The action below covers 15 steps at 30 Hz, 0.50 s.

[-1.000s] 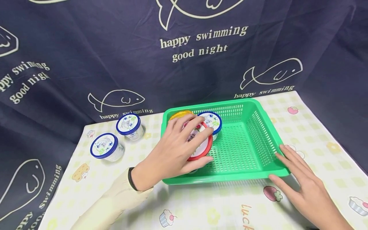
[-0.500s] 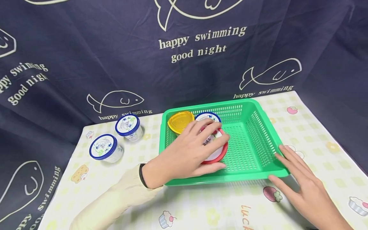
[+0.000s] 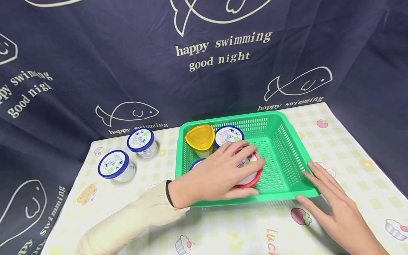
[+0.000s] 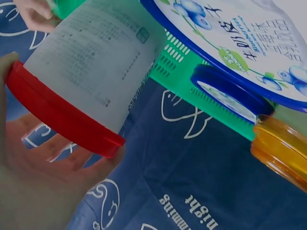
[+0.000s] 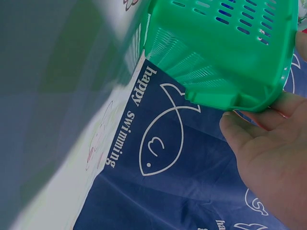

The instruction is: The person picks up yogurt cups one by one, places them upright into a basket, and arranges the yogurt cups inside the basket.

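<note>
My left hand [image 3: 220, 173] grips a tub with a red lid [image 3: 257, 170] inside the green basket [image 3: 248, 198], fingers spread over the lid. In the left wrist view the tub's pale, printed side [image 4: 96, 62] shows below the red rim. Close beside it is a tub with a blue lid [image 4: 240, 38]; in the head view my hand mostly covers that one. Behind stand a yellow-lidded tub [image 3: 200, 138] and another blue-lidded tub [image 3: 229, 134]. My right hand [image 3: 338, 209] touches the basket's front right corner with its fingers fairly straight.
Two blue-lidded tubs, one nearer [image 3: 113, 164] and one farther back [image 3: 140, 140], stand on the table left of the basket. The patterned tablecloth [image 3: 204, 230] spans the front. A dark blue fish-print curtain [image 3: 223, 85] hangs behind.
My left hand has moved right within the basket with the red-lidded tub, uncovering the yellow lid and a blue lid at the front left. The right hand stays at the corner.
</note>
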Each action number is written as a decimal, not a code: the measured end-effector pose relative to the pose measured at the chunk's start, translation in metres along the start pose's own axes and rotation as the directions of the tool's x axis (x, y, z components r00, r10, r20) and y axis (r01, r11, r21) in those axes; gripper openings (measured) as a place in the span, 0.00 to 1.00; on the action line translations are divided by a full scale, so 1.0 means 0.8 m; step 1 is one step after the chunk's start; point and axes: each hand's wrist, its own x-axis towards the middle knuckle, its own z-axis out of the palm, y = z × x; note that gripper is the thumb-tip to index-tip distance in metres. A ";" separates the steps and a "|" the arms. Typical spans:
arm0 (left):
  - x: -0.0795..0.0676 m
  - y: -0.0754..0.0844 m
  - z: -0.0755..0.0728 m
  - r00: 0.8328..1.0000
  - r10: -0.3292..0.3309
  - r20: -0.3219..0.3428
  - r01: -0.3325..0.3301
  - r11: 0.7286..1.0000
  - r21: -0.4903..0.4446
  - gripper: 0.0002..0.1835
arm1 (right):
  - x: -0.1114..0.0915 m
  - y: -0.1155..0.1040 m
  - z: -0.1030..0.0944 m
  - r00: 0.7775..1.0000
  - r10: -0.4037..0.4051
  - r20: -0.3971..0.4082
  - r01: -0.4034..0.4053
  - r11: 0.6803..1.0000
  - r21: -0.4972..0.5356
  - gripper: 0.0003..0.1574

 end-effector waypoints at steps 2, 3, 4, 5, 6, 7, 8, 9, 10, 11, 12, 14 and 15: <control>0.002 0.001 0.002 1.000 0.011 0.021 -0.011 1.000 -0.010 0.31 | 0.000 0.000 0.000 1.000 -0.002 -0.002 0.002 1.000 -0.003 0.48; 0.003 0.001 0.002 0.999 0.017 0.034 -0.016 1.000 -0.016 0.31 | 0.000 0.000 0.001 1.000 -0.003 -0.004 0.003 1.000 -0.003 0.48; 0.004 0.001 0.003 0.999 0.022 0.046 -0.021 1.000 -0.023 0.31 | 0.000 0.000 0.001 1.000 -0.004 -0.005 0.004 1.000 -0.005 0.48; 0.005 0.001 0.004 0.998 0.027 0.060 -0.026 0.999 -0.030 0.31 | 0.000 0.000 0.001 1.000 -0.007 -0.007 0.007 1.000 -0.006 0.49; 0.006 0.002 0.005 0.997 0.031 0.076 -0.029 0.999 -0.034 0.31 | 0.000 0.001 0.001 1.000 -0.008 -0.008 0.008 1.000 -0.007 0.49; 0.007 0.002 0.006 0.995 0.034 0.092 -0.031 0.999 -0.036 0.31 | -0.001 0.001 0.001 1.000 -0.010 -0.010 0.010 1.000 -0.007 0.49; 0.008 0.002 0.007 0.993 0.037 0.114 -0.034 0.999 -0.034 0.31 | -0.001 0.001 0.001 1.000 -0.011 -0.011 0.011 1.000 -0.007 0.49; 0.010 0.002 0.008 0.990 0.041 0.136 -0.038 0.999 -0.028 0.31 | -0.001 0.001 0.001 1.000 -0.013 -0.011 0.013 1.000 -0.007 0.49; 0.011 0.003 0.009 0.987 0.046 0.157 -0.042 0.999 -0.025 0.31 | -0.001 0.001 0.001 1.000 -0.015 -0.012 0.015 1.000 -0.006 0.49; 0.012 0.003 0.010 0.983 0.050 0.177 -0.047 0.999 -0.019 0.31 | -0.001 0.001 0.001 1.000 -0.016 -0.013 0.016 1.000 -0.005 0.49; 0.013 0.003 0.011 0.979 0.053 0.196 -0.051 0.999 -0.014 0.31 | -0.001 0.001 0.001 1.000 -0.016 -0.013 0.016 1.000 -0.004 0.49; 0.016 0.003 0.013 0.972 0.058 0.226 -0.060 0.998 -0.002 0.31 | -0.001 0.001 0.001 1.000 -0.017 -0.012 0.017 1.000 -0.004 0.49; 0.017 0.003 0.014 0.971 0.061 0.233 -0.063 0.998 0.002 0.31 | -0.001 0.001 0.001 1.000 -0.017 -0.012 0.017 1.000 -0.005 0.49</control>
